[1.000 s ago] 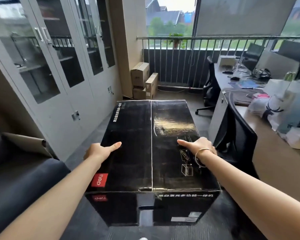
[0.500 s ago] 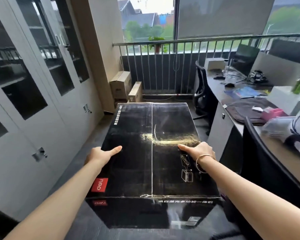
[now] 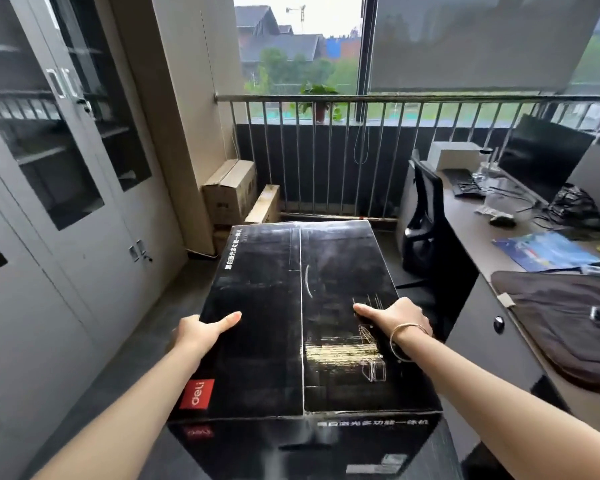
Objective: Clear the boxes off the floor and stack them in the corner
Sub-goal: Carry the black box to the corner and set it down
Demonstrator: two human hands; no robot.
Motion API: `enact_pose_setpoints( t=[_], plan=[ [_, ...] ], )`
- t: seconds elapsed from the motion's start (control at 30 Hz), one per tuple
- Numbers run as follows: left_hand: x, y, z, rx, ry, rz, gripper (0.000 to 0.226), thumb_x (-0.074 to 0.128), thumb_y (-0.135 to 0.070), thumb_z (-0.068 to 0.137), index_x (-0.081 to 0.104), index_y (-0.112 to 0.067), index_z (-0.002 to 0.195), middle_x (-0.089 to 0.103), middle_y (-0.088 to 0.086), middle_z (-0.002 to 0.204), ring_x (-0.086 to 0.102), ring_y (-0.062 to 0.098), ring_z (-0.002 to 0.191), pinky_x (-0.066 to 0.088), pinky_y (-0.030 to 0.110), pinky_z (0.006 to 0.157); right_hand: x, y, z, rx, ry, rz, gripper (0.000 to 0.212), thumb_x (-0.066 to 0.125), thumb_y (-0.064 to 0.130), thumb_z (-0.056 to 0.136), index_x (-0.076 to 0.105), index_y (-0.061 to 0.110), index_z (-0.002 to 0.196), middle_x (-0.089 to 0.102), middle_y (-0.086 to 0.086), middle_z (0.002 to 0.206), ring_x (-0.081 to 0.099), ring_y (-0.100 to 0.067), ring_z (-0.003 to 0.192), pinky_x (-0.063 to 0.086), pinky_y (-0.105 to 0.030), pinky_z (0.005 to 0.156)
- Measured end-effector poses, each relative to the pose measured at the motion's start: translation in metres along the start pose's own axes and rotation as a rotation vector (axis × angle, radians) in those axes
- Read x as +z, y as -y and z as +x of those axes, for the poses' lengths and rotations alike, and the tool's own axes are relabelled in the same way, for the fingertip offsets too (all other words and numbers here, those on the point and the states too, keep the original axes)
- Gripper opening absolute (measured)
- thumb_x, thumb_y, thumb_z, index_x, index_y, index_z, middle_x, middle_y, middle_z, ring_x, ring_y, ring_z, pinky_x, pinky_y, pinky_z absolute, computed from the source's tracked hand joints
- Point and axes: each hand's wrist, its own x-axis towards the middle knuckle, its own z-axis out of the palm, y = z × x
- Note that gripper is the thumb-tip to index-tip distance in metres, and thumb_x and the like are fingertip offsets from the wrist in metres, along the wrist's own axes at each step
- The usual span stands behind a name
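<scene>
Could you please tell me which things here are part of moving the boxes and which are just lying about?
Part of the job:
black box, gripped by left hand and right hand
brown boxes in the corner

Just lying about:
office chair
keyboard
monitor
dark bag
potted plant

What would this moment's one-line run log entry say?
phase: carrying | object: black box | left hand: grips left edge | right hand: grips right edge | destination: cardboard boxes in corner ahead
</scene>
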Motion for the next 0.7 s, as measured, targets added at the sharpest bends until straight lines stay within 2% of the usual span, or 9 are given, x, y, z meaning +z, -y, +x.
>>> enact_pose_setpoints(
  t=[0.17,0.47,0.7],
  plan=[
    [0.039,-0.077,0.117,0.051,0.031,0.004,0.060,0.082,-0.071,0.045,0.071,-0.021,0.077,0.070,0.000,0.085,0.064,0.025,0.087,0.053,0.037,0.084,0.036,0.077,0.129,0.009,0.005,-0.001,0.094,0.066,0.086,0.046,0.061,0.012,0.103,0.068,-0.008,0.109,0.063,-0.030,0.103,0.046,-0.032,0.075],
    [0.098,-0.220,0.358,0.095,0.058,0.117,0.077,0.068,-0.088,0.035,0.073,-0.027,0.082,0.070,-0.003,0.088,0.064,0.026,0.088,0.052,0.038,0.085,0.086,0.222,0.341,0.104,-0.024,0.030,0.093,0.068,0.084,0.048,0.060,0.011,0.106,0.068,-0.011,0.111,0.063,-0.032,0.105,0.047,-0.035,0.080],
    [0.152,-0.313,0.495,0.124,0.062,0.170,0.068,0.071,-0.082,0.048,0.070,-0.023,0.082,0.070,0.003,0.094,0.062,0.031,0.092,0.050,0.036,0.081,0.109,0.304,0.485,0.144,-0.036,0.049,0.098,0.067,0.086,0.043,0.060,0.012,0.106,0.067,-0.011,0.111,0.063,-0.033,0.104,0.050,-0.037,0.084]
  ],
)
